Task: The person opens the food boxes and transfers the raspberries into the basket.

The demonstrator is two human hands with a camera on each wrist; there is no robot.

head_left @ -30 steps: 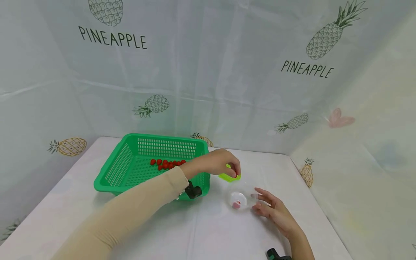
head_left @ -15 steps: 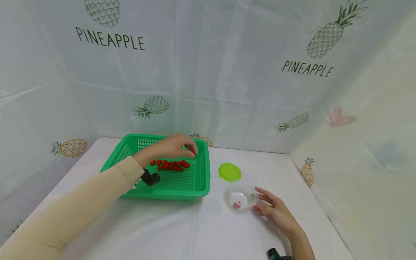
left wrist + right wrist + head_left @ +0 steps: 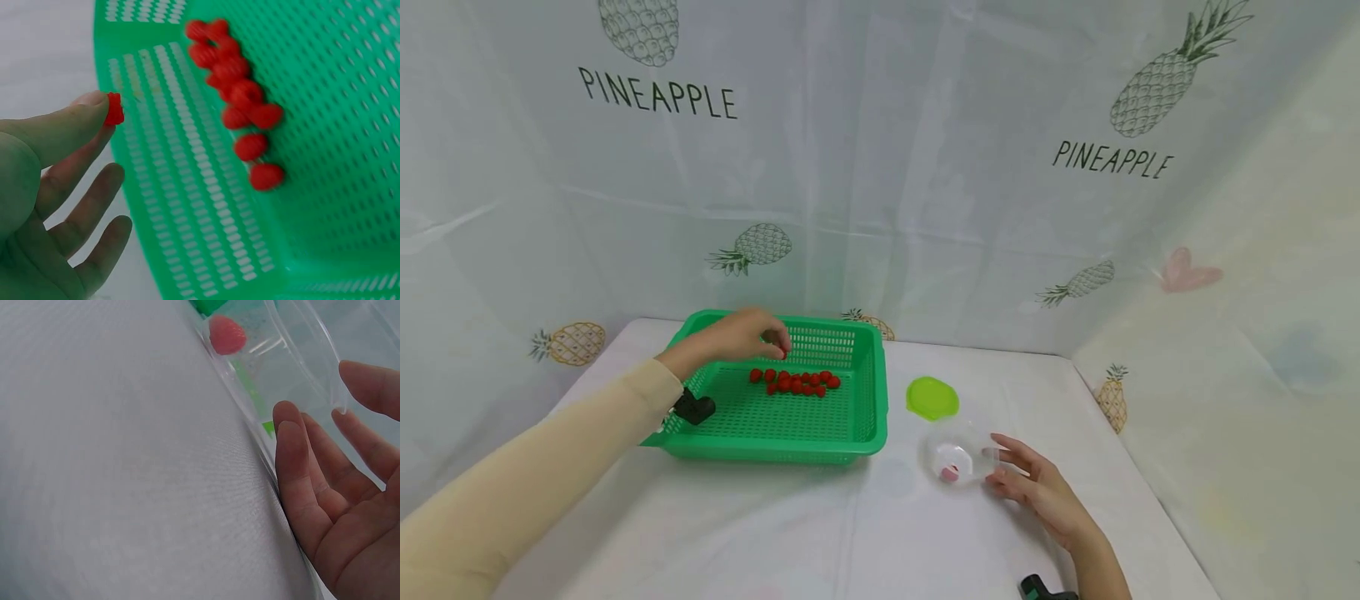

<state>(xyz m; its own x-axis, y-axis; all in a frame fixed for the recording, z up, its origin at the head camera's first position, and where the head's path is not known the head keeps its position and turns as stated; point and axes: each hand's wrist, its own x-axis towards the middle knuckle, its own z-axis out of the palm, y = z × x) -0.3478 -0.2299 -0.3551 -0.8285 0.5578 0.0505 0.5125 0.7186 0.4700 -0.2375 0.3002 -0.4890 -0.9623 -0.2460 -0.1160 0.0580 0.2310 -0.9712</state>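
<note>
My left hand [image 3: 747,333] is over the back left of a green plastic basket [image 3: 775,454], pinching a small red berry [image 3: 114,109] between thumb and index finger. The other fingers are spread apart in the left wrist view. Inside the basket, several red berries [image 3: 244,95] lie in a loose row on the slotted floor. My right hand [image 3: 1033,487] holds the side of a clear plastic bowl [image 3: 958,433] at its rim. One red berry [image 3: 227,335] sits in the bowl.
Behind the bowl lies a bright green round lid [image 3: 932,398], right of the basket. A white cloth [image 3: 880,533] covers the table. A pineapple-printed sheet [image 3: 895,250] hangs along the back and sides.
My left hand has moved left from over the lid to above the basket, a red berry visible in its fingers. The lid is uncovered. My right hand and the bowl stay put.
</note>
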